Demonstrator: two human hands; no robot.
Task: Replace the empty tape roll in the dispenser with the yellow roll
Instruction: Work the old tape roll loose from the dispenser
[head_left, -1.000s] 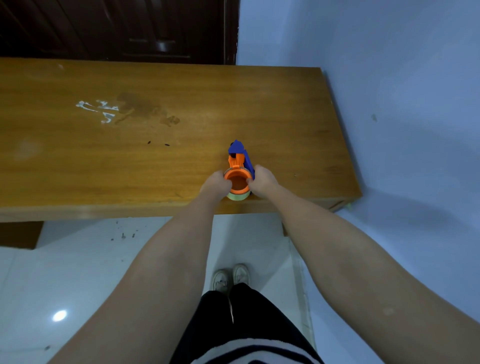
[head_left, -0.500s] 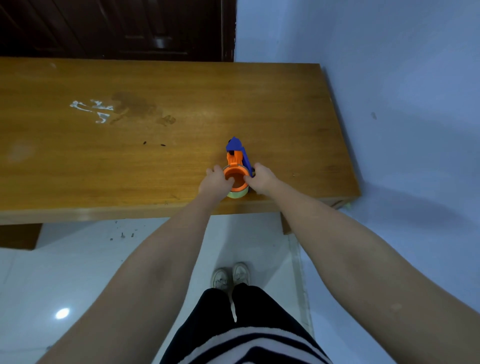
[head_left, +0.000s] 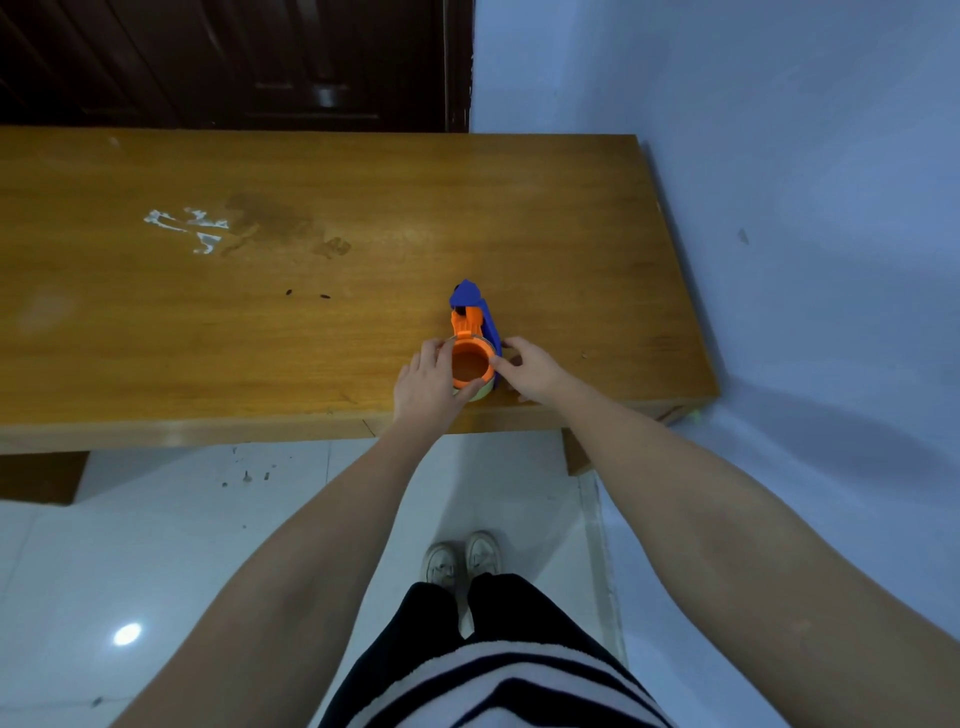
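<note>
A blue and orange tape dispenser (head_left: 474, 332) lies on the wooden table (head_left: 260, 338) near its front edge. Its orange hub (head_left: 469, 365) faces up, and a pale yellowish roll (head_left: 479, 394) shows just below the hub's rim. My left hand (head_left: 426, 382) holds the hub's left side, with fingers curled over its rim and the thumb under it. My right hand (head_left: 530, 370) touches the dispenser's blue right side with its fingertips. How much of the roll sits on the hub is hidden by my hands.
The table's right end stands close to a blue wall (head_left: 805, 260). A dark wooden door (head_left: 234, 62) is behind the table. White paint marks (head_left: 187, 228) and a dark stain (head_left: 275, 223) lie at the table's left middle. My shoes (head_left: 462, 561) stand on the white tiled floor.
My left hand's fingers have spread and shifted onto the hub's rim. My right hand has loosened and slid slightly right. The dispenser has stayed in place.
</note>
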